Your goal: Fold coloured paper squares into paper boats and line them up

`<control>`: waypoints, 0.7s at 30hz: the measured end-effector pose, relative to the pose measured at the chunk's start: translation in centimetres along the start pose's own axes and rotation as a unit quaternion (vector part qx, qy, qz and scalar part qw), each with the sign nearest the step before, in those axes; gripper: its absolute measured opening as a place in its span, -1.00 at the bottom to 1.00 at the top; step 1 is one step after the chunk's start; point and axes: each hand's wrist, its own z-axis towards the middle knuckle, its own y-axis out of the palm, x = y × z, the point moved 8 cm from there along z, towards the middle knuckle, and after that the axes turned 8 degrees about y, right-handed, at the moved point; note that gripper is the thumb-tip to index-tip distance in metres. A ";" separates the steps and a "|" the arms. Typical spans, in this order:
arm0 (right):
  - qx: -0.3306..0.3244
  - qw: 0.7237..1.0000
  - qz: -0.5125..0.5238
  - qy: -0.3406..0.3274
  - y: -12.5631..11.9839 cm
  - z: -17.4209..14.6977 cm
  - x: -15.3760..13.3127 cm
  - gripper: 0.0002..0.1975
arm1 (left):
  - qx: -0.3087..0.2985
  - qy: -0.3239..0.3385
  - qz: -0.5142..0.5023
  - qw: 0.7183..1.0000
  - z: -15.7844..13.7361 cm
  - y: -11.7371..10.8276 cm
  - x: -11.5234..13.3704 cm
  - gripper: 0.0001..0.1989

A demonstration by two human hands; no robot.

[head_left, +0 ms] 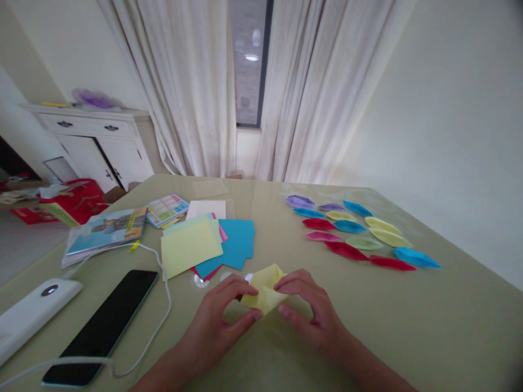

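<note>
A partly folded piece of yellow paper is held between my two hands, just above the front part of the table. My left hand pinches its left edge between thumb and fingers. On the other side, the fingers of my right hand press on the paper's right part, with the thumb lower down near its edge. Beyond and to the left lies a loose stack of square sheets, yellow paper on top and blue paper beside it. Folded pointed paper shapes in several colours lie in rows at the right.
At the left are a black phone, a white power bank and a white cable curving across the table. Books and a colourful card pack lie farther back. Curtains hang behind the table.
</note>
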 end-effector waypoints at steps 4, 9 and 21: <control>-0.027 0.999 -0.007 0.020 0.4 0.0 0.3 -0.85 | -0.006 0.042 -0.011 0.999 -0.2 -0.1 0.8 -0.73; -0.043 0.998 -0.024 0.034 0.6 0.2 0.3 -0.82 | -0.019 0.042 -0.042 0.998 -0.3 -0.1 0.6 -0.70; -0.067 0.997 -0.023 0.021 0.9 0.2 -0.7 -0.90 | 0.039 -0.014 -0.082 0.996 0.1 -1.3 -0.3 -0.82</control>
